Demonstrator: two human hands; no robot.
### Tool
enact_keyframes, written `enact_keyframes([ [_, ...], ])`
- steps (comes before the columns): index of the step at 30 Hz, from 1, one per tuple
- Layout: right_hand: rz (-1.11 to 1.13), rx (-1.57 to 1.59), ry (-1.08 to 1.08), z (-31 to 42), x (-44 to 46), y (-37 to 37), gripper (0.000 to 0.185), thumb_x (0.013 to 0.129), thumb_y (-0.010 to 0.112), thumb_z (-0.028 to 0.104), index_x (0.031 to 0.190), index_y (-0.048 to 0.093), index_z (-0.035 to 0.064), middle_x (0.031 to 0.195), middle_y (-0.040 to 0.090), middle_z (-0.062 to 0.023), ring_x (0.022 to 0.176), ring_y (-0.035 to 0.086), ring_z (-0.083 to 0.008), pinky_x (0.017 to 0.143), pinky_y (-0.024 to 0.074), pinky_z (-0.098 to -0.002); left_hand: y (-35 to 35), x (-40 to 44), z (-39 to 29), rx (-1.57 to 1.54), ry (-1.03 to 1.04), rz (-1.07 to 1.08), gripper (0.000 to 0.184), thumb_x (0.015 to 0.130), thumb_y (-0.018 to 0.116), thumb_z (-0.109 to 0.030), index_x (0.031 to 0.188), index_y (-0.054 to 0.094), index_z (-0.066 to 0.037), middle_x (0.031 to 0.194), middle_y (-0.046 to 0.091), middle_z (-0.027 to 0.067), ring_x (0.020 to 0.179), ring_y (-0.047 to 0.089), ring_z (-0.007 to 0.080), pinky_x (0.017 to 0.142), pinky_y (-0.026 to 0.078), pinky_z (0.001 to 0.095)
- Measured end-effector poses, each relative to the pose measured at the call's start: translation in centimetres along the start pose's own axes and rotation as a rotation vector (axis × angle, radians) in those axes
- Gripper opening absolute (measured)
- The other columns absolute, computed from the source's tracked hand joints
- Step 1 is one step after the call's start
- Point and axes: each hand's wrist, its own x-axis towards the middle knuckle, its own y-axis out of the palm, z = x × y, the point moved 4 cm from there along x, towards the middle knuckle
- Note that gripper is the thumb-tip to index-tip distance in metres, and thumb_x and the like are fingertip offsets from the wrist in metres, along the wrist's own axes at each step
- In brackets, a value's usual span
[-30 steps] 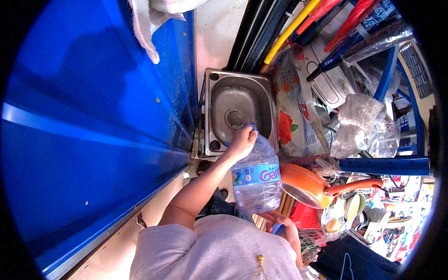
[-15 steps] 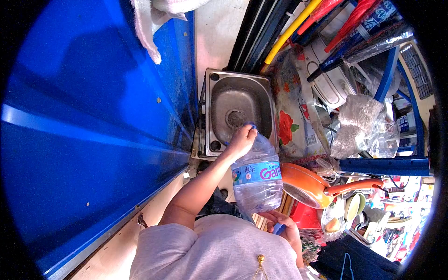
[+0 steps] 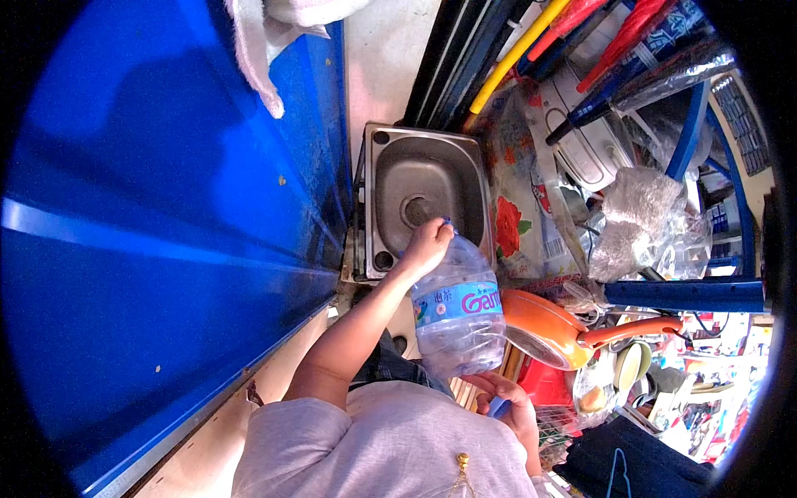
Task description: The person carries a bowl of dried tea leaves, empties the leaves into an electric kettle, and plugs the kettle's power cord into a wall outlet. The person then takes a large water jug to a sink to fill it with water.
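Observation:
A large clear plastic water bottle (image 3: 461, 340) with a blue and pink label lies tilted in front of my body, its neck end toward the sink (image 3: 471, 170). My left hand (image 3: 430, 247) is closed around the neck end, where a bit of blue shows; the grip partly hides the mouth. Beneath the bottle's base is my right hand (image 3: 510, 402), its fingertips at the bottom edge. Between those fingers sits a small blue bottle cap (image 3: 498, 407), mostly covered.
A blue metal wall (image 3: 166, 307) runs along the left, with a white cloth (image 3: 257, 50) hanging above. Right of the bottle are an orange frying pan (image 3: 544, 328), a blue shelf post (image 3: 685, 295) and plastic-wrapped goods (image 3: 635, 220). A yellow pole (image 3: 515, 58) leans behind.
The bottle and my left hand have shifted very slightly. Both hands keep the same hold.

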Motion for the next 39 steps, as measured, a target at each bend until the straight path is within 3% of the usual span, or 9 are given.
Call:
enact_keyframes([
  [1,0.0,0.002,-0.001,0.0,0.0,0.2,0.057,0.065,0.056,0.01,0.116,0.037,-0.0098,0.123,0.04,-0.028,0.057,0.053,-0.0225,0.054,0.0497,-0.0311,-0.1,0.0,-0.1,-0.005,-0.053,0.021,0.024,0.084,0.046,-0.02,0.08,0.053,0.003,0.071,0.057,0.019,0.069,0.058,0.0287,0.063,0.042,0.0373],
  [2,-0.016,0.012,-0.003,0.0,0.0,0.4,0.058,0.065,0.057,0.01,0.115,0.038,-0.0097,0.122,0.041,-0.028,0.057,0.053,-0.0224,0.054,0.0499,-0.0313,-0.1,0.0,-0.1,-0.003,-0.053,0.023,0.024,0.084,0.046,-0.02,0.08,0.053,0.003,0.071,0.057,0.019,0.069,0.058,0.0287,0.063,0.042,0.0373],
  [7,-0.015,-0.002,-0.04,0.0,-0.3,0.9,0.058,0.063,0.06,0.01,0.114,0.04,-0.0092,0.122,0.042,-0.0281,0.057,0.053,-0.0219,0.054,0.0505,-0.0314,0.0,0.7,1.7,-0.037,-0.125,0.028,0.024,0.085,0.045,-0.02,0.08,0.054,0.002,0.071,0.058,0.0166,0.069,0.058,0.0262,0.062,0.042,0.035],
  [9,0.023,-0.117,-0.03,0.1,-0.3,1.3,0.064,0.062,0.061,0.017,0.117,0.039,-0.0068,0.12,0.045,-0.0221,0.063,0.056,-0.0176,0.057,0.0484,-0.0287,-0.1,0.9,2.2,-0.027,-0.133,0.027,0.024,0.085,0.045,-0.02,0.079,0.054,0.002,0.071,0.058,0.0157,0.069,0.057,0.0253,0.062,0.042,0.0343],
  [14,0.057,-0.11,-0.033,0.3,-0.2,1.5,0.059,0.063,0.061,0.016,0.115,0.043,-0.0051,0.119,0.047,-0.0216,0.063,0.056,-0.0188,0.06,0.0478,-0.0282,-0.7,1.0,2.4,-0.031,-0.164,0.03,0.024,0.086,0.046,-0.021,0.078,0.053,0.0,0.066,0.057,0.0099,0.063,0.055,0.0201,0.059,0.042,0.0325],
  [16,0.066,-0.141,-0.062,0.3,-0.2,1.6,0.057,0.065,0.06,0.015,0.115,0.044,-0.0036,0.119,0.047,-0.0207,0.064,0.056,-0.0212,0.06,0.0477,-0.0301,-1.0,0.9,2.3,-0.135,-0.222,0.034,0.024,0.087,0.046,-0.022,0.075,0.053,-0.002,0.061,0.052,0.0035,0.055,0.049,0.0151,0.051,0.039,0.0306],
  [17,0.092,-0.16,-0.074,0.4,-0.1,1.6,0.054,0.066,0.059,0.015,0.115,0.045,-0.0027,0.119,0.047,-0.0209,0.064,0.056,-0.0228,0.059,0.0477,-0.0313,-0.7,0.8,2.1,-0.182,-0.276,0.073,0.021,0.09,0.042,-0.025,0.078,0.046,-0.009,0.052,0.03,-0.0073,0.039,0.025,0.0031,0.034,0.02,0.0203],
  [29,0.134,-0.233,-0.171,0.2,0.0,1.8,0.061,0.067,0.058,0.015,0.12,0.034,-0.0056,0.119,0.047,-0.0216,0.065,0.057,-0.0209,0.06,0.0476,-0.0305,-1.8,0.4,0.4,-0.277,-0.344,0.103,0.02,0.091,0.041,-0.023,0.079,0.046,-0.008,0.05,0.026,-0.0086,0.039,0.022,0.0035,0.036,0.02,0.0213],
  [39,0.317,-0.39,-0.224,0.0,0.8,3.2,0.061,0.079,0.05,0.004,0.132,0.021,-0.0032,0.122,0.046,-0.0172,0.069,0.057,-0.0169,0.066,0.0466,-0.0287,-3.2,1.0,1.2,-0.102,-0.316,0.104,0.016,0.088,0.046,-0.02,0.076,0.047,-0.01,0.054,0.033,-0.0075,0.042,0.029,0.0037,0.036,0.024,0.0207],
])
